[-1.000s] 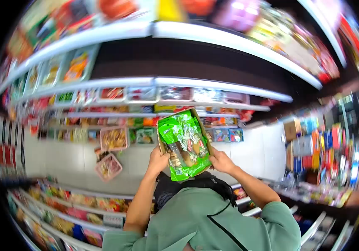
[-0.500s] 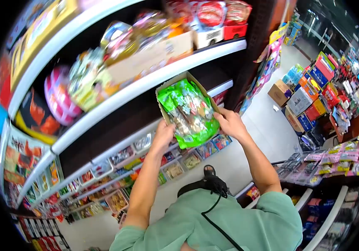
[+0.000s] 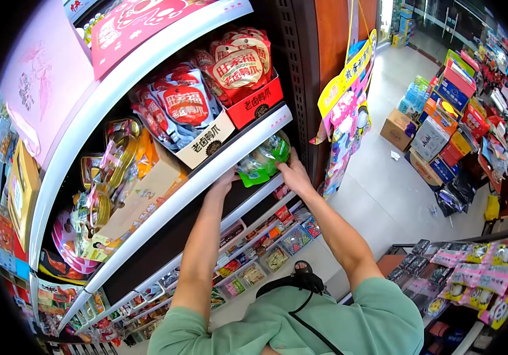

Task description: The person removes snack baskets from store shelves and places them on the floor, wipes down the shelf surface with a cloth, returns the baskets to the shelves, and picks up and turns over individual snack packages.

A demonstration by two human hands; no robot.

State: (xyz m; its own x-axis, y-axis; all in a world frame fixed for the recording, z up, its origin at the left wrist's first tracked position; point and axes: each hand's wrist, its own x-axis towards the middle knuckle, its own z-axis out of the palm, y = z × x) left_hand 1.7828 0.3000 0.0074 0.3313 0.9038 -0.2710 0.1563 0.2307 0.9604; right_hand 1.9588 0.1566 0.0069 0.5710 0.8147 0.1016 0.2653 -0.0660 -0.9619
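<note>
While handling soft, probably slippery green packs (image 3: 261, 161), gripping one side with curled right hand (image 3: 294, 174), reaching opposite with left hand (image 3: 223, 182), grip unclear.

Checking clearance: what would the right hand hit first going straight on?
The right hand would push into the green pack it already holds. Beyond, the white shelf edge crosses its line in the picture, but the hand may pass beneath; depth is unclear.
</note>
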